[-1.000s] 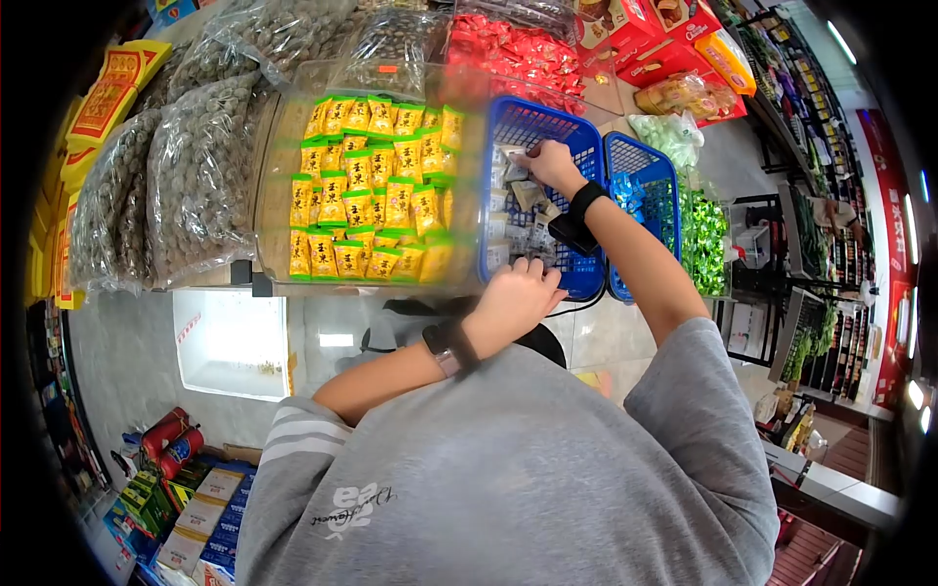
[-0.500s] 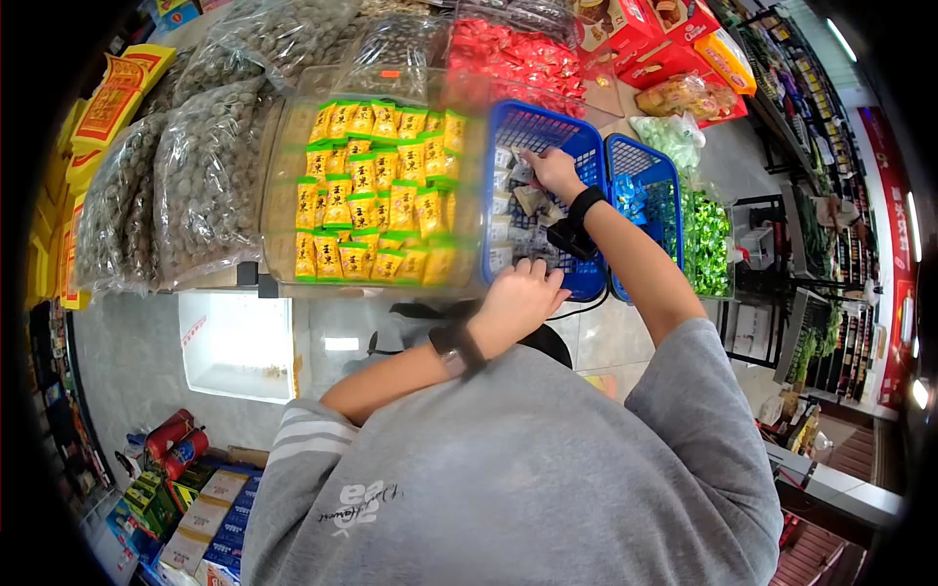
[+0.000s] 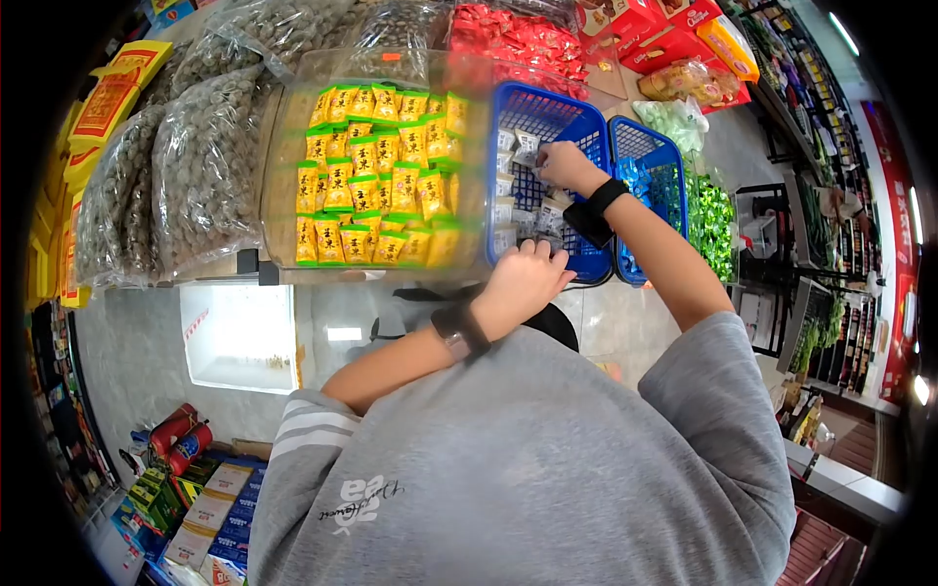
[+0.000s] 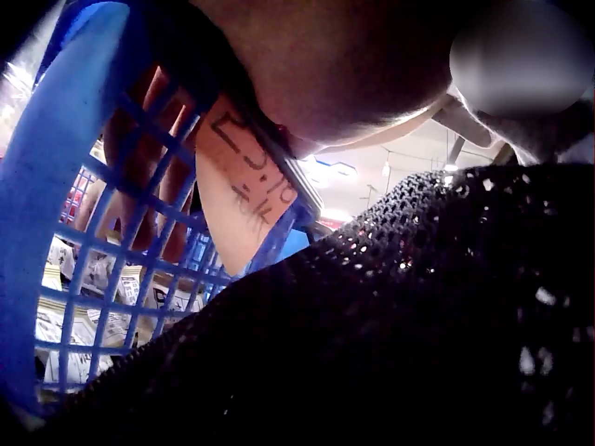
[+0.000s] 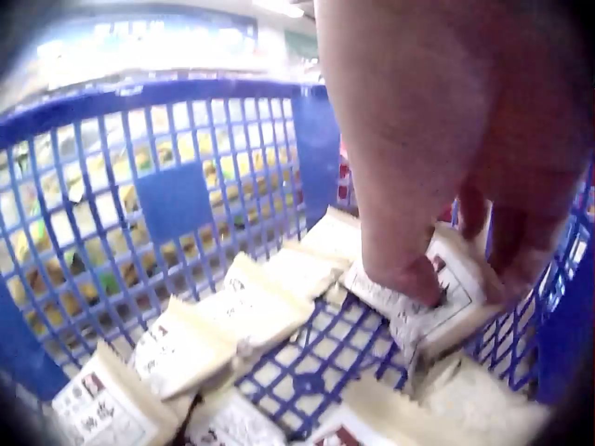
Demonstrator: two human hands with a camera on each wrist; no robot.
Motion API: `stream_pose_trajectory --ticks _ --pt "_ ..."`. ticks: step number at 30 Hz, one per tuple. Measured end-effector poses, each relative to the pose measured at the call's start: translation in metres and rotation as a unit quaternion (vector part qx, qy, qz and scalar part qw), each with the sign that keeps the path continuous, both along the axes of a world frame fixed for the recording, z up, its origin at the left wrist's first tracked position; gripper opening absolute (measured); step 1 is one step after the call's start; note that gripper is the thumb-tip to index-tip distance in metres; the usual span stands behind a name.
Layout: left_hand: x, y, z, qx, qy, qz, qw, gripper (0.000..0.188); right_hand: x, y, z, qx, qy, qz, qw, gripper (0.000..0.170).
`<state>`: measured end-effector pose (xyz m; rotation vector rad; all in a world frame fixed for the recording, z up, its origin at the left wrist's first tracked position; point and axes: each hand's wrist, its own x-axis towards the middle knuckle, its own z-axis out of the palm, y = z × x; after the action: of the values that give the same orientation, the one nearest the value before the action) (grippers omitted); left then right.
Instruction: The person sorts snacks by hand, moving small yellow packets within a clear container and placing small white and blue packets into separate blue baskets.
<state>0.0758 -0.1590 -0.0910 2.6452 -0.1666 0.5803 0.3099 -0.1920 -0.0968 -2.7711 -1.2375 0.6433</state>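
A blue mesh basket (image 3: 595, 116) with small white packets (image 3: 503, 186) in it is in front of me. Inside it, my right hand (image 3: 572, 168) pinches one white packet (image 5: 457, 279) between thumb and fingers, tilted above the mesh floor. A row of packets (image 5: 186, 346) lines the basket's left side in the right wrist view, and others lie loose near the hand. My left hand (image 3: 521, 288) holds the basket's near rim, its fingers (image 4: 139, 177) showing through the mesh. Beside them on the mesh hangs a handwritten orange price tag (image 4: 237, 190).
Left of the basket, a clear bin holds yellow-green packets (image 3: 363, 154). A second blue basket (image 3: 674, 161) with blue-wrapped pieces and green-wrapped pieces (image 3: 711, 230) stand to the right. Red packets (image 3: 508, 44) lie behind; big bags (image 3: 207, 161) stand at far left. A white foam box (image 3: 239, 337) sits below.
My right hand has shifted slightly right inside the basket, and a white packet now shows at its left, by the row. The left hand stays at the near rim.
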Motion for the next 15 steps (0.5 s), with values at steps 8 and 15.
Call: stream_pose_trajectory --ticks 8,15 --pt "0.000 0.000 0.001 -0.005 0.003 0.004 1.000 0.024 0.019 -0.013 -0.011 0.128 0.067 0.039 0.989 0.027" --pt "0.000 -0.001 0.000 -0.003 0.001 0.012 1.000 0.025 0.000 0.002 -0.007 0.241 -0.046 0.042 0.968 0.017"
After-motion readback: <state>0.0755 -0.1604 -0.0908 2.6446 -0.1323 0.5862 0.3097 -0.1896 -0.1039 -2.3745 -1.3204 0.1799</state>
